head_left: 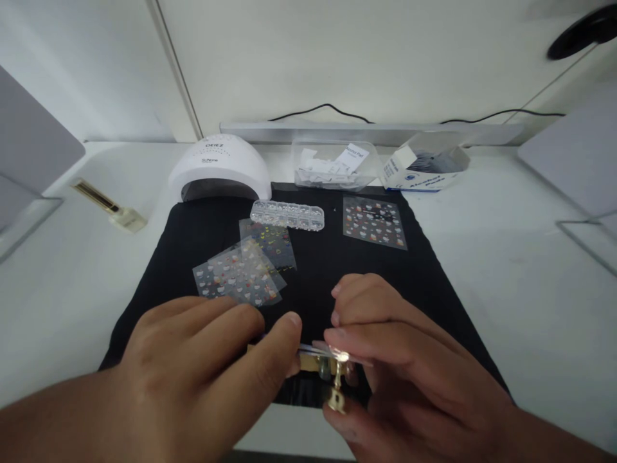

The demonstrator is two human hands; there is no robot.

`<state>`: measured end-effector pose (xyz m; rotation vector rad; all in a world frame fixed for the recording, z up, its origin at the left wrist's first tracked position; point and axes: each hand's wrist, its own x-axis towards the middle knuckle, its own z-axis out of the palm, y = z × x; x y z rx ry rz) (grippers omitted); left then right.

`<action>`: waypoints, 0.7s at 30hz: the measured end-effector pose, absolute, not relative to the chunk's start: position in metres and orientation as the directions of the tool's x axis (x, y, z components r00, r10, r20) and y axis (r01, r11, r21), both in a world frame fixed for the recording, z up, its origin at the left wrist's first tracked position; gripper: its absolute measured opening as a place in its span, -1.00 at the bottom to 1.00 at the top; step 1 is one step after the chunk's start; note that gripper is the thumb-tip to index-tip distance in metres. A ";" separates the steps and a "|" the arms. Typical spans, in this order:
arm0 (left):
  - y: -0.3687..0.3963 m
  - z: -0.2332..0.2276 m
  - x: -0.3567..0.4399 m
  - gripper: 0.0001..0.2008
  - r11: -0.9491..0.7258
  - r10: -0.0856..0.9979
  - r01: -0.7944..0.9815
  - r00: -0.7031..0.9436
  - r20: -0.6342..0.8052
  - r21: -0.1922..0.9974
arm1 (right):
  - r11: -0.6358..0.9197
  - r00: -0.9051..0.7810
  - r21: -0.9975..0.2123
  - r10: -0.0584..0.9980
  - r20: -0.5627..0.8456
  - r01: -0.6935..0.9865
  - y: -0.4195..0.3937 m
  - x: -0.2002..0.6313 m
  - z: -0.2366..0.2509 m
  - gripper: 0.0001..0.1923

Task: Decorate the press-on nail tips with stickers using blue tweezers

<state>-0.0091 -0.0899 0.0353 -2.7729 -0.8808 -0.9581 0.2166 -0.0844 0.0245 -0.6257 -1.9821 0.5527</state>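
My left hand (202, 366) is closed round a slim metal tool (311, 350) that looks like tweezers, its body mostly hidden by the fingers. The tool's end reaches right, up to a pale nail tip (354, 359) on a small gold stand (337, 392). My right hand (409, 360) grips that stand, thumb at its base and fingers over the nail tip. Behind and below, partly covered by both hands, is a gold-coloured bar (309, 364) with a few coloured nail tips on it.
On the black mat (313, 289) lie overlapping sticker sheets (236, 273), another sticker sheet (375, 222) and a clear rhinestone case (287, 215). Behind stand a white nail lamp (219, 161), a clear tray (335, 168) and an alcohol pad box (424, 170). A polish bottle (128, 219) lies left.
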 end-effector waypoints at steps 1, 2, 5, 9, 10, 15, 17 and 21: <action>-0.090 0.035 -0.009 -0.80 -0.831 0.499 0.545 0.635 0.590 0.115 | 0.769 -0.418 -0.608 0.628 0.657 0.199 -0.084 0.216 0.025 -0.63; -0.090 0.034 -0.009 -0.80 -0.832 0.503 0.541 0.635 0.586 0.127 | 0.771 -0.420 -0.605 0.625 0.658 0.199 -0.083 0.216 0.025 -0.63; -0.090 0.031 -0.010 -0.79 -0.837 0.516 0.515 0.634 0.576 0.184 | 0.775 -0.422 -0.600 0.620 0.661 0.199 -0.082 0.216 0.024 -0.63; -0.092 0.028 -0.010 -0.79 -0.808 0.577 0.524 0.611 0.542 0.270 | 0.782 -0.426 -0.593 0.611 0.668 0.193 -0.084 0.216 0.022 -0.63; -0.093 0.028 -0.010 -0.79 -0.803 0.586 0.524 0.607 0.537 0.284 | 0.785 -0.422 -0.587 0.608 0.672 0.197 -0.084 0.216 0.021 -0.63; -0.095 0.028 -0.009 -0.78 -0.798 0.593 0.528 0.603 0.533 0.290 | 0.792 -0.413 -0.575 0.602 0.684 0.203 -0.084 0.216 0.021 -0.64; -0.095 0.028 -0.010 -0.77 -0.795 0.598 0.532 0.600 0.532 0.293 | 0.792 -0.407 -0.576 0.603 0.686 0.203 -0.083 0.216 0.021 -0.65; -0.095 0.029 -0.009 -0.77 -0.792 0.603 0.526 0.593 0.535 0.310 | 0.792 -0.434 -0.576 0.599 0.673 0.201 -0.082 0.216 0.021 -0.64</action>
